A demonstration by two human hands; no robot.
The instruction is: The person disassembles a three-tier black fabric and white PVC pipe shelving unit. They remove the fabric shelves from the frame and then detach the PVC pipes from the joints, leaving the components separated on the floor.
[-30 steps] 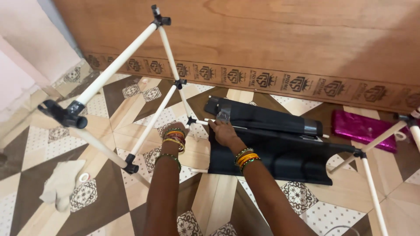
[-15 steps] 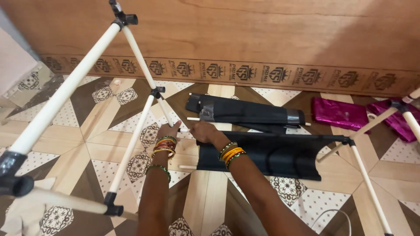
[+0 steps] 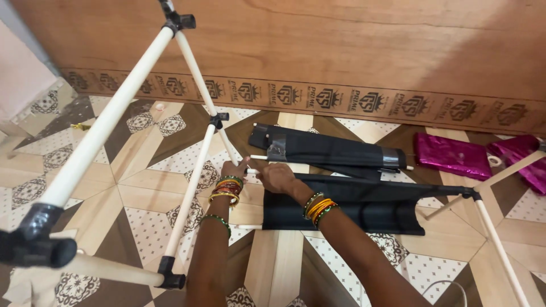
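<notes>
Both hands meet low at the joint where a thin white rod end (image 3: 252,171) comes out of the black fabric panel (image 3: 364,204). Left hand (image 3: 234,169) is closed round the lower end of the white frame pole (image 3: 193,176), fingers wrapped, near the spot where the rod end comes up to it (the connector itself is hidden under the hand). Right hand (image 3: 277,177) pinches the top edge of the fabric panel just beside that rod end, fingers narrow and curled; whether it also holds the rod, can't tell. Both wrists carry stacked bangles (image 3: 227,190), red/gold/green on the left, orange/green on the right. The fabric panel lies flat on the patterned floor tiles (image 3: 142,216), stretched between the hands and a black corner joint (image 3: 467,194) on the right, where two more white poles branch off. A second rod (image 3: 250,227) sticks out of the panel's lower left edge, untouched. Behind the panel, near the wall, lies a rolled black fabric bundle (image 3: 330,150) with grey tape bands and its own rod ends poking out. Left frame is up: long white pole (image 3: 108,122) runs from a black joint (image 3: 34,247) in the near corner to a top joint (image 3: 179,21). Two shiny pink bags (image 3: 452,156) lie on the floor at the right, against the wooden board (image 3: 341,51).
</notes>
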